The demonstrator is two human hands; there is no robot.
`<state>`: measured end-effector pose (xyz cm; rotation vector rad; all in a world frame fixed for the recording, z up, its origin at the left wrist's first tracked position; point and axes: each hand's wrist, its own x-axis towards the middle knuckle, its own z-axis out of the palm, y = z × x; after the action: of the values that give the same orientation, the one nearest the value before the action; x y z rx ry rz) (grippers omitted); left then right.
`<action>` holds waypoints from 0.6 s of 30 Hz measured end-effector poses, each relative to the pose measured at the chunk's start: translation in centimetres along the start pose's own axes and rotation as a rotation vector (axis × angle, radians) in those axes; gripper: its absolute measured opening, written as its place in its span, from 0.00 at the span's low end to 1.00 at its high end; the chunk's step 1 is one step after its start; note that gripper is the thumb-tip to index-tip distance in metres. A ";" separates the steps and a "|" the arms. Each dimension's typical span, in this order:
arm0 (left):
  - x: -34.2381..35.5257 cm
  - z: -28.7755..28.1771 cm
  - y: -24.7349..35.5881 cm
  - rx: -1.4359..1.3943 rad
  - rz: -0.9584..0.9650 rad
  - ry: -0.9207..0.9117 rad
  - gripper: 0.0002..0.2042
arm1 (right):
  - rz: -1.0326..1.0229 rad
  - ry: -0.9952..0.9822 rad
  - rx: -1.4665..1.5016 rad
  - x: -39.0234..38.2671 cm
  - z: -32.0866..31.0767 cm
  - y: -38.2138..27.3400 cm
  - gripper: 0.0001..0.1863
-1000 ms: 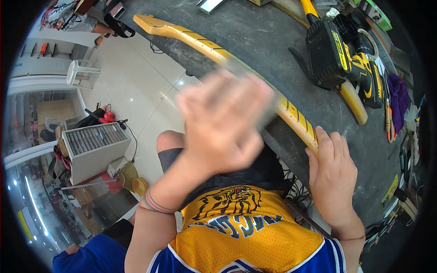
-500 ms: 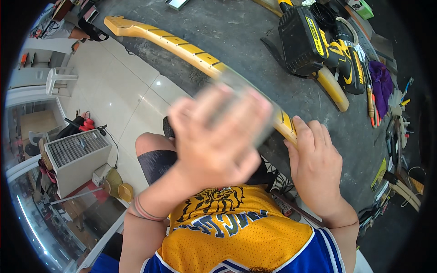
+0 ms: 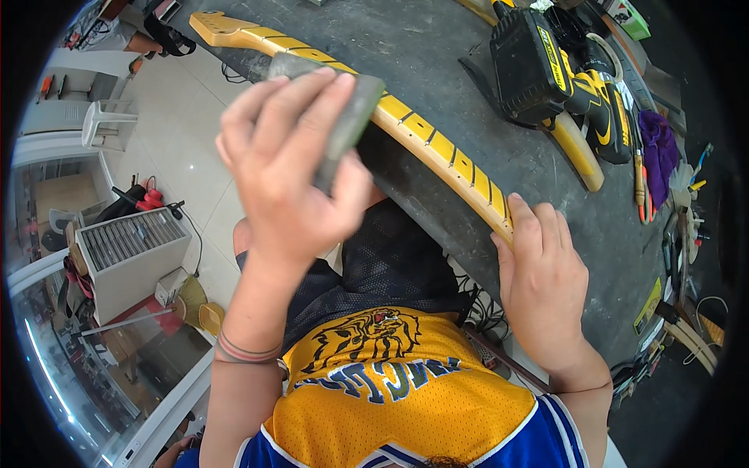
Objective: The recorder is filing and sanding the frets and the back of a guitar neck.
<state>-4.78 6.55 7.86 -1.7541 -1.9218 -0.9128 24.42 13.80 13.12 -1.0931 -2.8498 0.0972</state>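
A pale yellow guitar neck [image 3: 437,148] with dark fret lines lies diagonally along the near edge of the dark worktable [image 3: 406,47], headstock toward the upper left. My left hand [image 3: 289,164] is closed on a flat grey-green block [image 3: 355,105] over the upper half of the neck, hiding part of the fretboard; whether the block touches the neck is unclear. My right hand [image 3: 542,277] grips the neck's lower right end, fingers on top and thumb along the near side.
A black-and-yellow power tool [image 3: 530,74] and a curved yellow piece [image 3: 577,152] sit beyond the neck. A purple cloth [image 3: 655,156] and assorted hand tools line the right. Below left are a tiled floor [image 3: 179,132], white chair [image 3: 105,132] and slatted white box [image 3: 133,246].
My left hand and the block have moved up and left along the neck, uncovering the frets on the lower half. My right hand stays on the neck's lower end.
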 end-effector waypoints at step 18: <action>0.1 0.4 -0.4 0.022 0.006 0.011 0.33 | 0.003 0.004 0.006 0.1 -0.7 0.2 0.29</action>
<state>-5.16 6.85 7.57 -1.7377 -1.9117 -0.8939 24.56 14.07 13.78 -1.0954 -2.8427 0.1031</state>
